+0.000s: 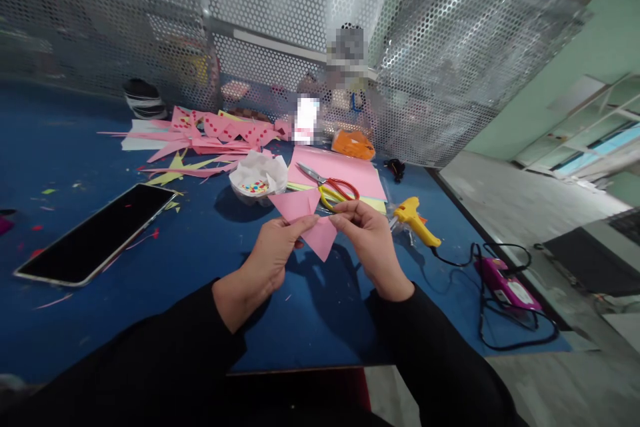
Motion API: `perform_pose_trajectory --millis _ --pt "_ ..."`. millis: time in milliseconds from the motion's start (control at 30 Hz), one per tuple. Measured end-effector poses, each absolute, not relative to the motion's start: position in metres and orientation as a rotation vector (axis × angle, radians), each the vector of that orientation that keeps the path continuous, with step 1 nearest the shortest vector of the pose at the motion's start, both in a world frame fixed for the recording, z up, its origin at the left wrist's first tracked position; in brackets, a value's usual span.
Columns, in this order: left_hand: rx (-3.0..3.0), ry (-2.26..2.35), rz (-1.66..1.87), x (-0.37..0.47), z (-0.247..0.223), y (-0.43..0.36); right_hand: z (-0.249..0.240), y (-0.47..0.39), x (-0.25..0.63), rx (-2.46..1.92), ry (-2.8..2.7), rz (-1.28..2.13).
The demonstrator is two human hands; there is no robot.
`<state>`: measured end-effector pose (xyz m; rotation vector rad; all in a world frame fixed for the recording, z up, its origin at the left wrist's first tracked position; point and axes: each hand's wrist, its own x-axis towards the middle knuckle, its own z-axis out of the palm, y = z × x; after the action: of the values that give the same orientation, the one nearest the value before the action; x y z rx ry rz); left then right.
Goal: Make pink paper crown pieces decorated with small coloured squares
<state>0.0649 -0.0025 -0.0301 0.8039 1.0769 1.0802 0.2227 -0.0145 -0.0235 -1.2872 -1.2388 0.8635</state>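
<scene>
Between my two hands is a piece of folded pink paper [321, 238], held above the blue table. My left hand [273, 250] pinches its left side, thumb on top and fingers underneath. At its right edge, the thumb and fingertips of my right hand [367, 240] are pressed together on the paper. One pointed flap spreads to the upper left and another points down. Just beyond my hands lie scissors [330, 188] with red and yellow handles, on a stack of pink and yellow paper sheets [350, 167]. A paper-lined bowl [259, 177] with small coloured bits stands behind my left hand.
A yellow glue gun [417, 221] lies at right, its black cord running near a purple power strip [507, 285]. A large black phone [100, 233] lies at left. Pink paper scraps [215, 140] and an orange packet [353, 145] sit toward the perforated divider [280, 13].
</scene>
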Motion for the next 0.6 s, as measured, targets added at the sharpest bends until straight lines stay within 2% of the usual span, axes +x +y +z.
perform_pose_trajectory --millis 400,600 --pt "0.837 1.123 1.123 0.0652 -0.0253 -0.0052 -0.0232 -0.0141 0.2228 -1.289 -1.317 0.708" --pt "0.812 1.109 1.132 0.0656 -0.0274 -0.0043 -0.0227 -0.0138 0.2203 -1.246 -1.238 0.841"
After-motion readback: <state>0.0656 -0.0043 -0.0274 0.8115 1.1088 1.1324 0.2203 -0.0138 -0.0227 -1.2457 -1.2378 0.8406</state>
